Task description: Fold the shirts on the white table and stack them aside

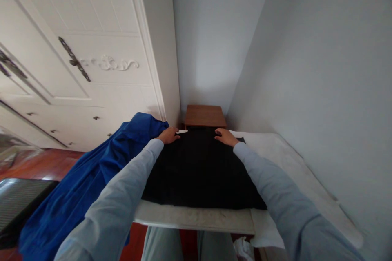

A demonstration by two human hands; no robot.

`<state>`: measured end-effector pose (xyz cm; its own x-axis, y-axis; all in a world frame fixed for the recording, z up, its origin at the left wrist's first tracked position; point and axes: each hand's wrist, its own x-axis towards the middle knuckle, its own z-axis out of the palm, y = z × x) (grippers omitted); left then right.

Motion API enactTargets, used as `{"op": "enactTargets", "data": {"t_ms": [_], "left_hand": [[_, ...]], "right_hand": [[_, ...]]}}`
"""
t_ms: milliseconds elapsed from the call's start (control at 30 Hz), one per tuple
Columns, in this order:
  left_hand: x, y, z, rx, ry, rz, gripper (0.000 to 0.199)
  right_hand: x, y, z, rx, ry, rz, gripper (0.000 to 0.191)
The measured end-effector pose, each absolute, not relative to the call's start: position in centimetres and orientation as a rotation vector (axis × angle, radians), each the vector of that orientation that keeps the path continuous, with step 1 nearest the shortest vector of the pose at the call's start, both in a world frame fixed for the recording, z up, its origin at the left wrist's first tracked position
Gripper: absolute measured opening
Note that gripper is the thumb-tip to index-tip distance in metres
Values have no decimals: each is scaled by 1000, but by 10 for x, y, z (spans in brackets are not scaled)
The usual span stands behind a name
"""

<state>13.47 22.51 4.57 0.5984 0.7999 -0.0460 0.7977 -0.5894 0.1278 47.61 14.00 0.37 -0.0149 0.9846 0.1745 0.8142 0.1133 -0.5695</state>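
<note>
A black cloth lies spread over a pale padded board. At its far left corner my left hand has thumb and fingers closed on the cloth's edge. My right hand pinches the far edge on the right, with a stretch of cloth between the two hands. Blue fabric hangs beside the board on the left, close to my left wrist.
Behind the board stands a brown wooden cabinet. White wardrobe doors rise at the left, a grey wall at the right. White cloth covers the right side. A dark ribbed object is at the lower left.
</note>
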Motion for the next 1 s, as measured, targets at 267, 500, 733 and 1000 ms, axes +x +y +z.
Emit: {"op": "enactTargets", "data": {"t_ms": [267, 500, 733, 1000], "left_hand": [[127, 217, 53, 2772, 1234, 157, 26], [120, 198, 62, 2869, 1192, 305, 34], [117, 184, 70, 2797, 998, 885, 35], [146, 195, 66, 2821, 1429, 622, 41]], "right_hand": [[475, 132, 12, -1640, -1872, 361, 21], [479, 112, 28, -1453, -1914, 319, 15], [479, 105, 39, -1355, -1793, 409, 16], [470, 133, 17, -1638, -1648, 402, 34]]}}
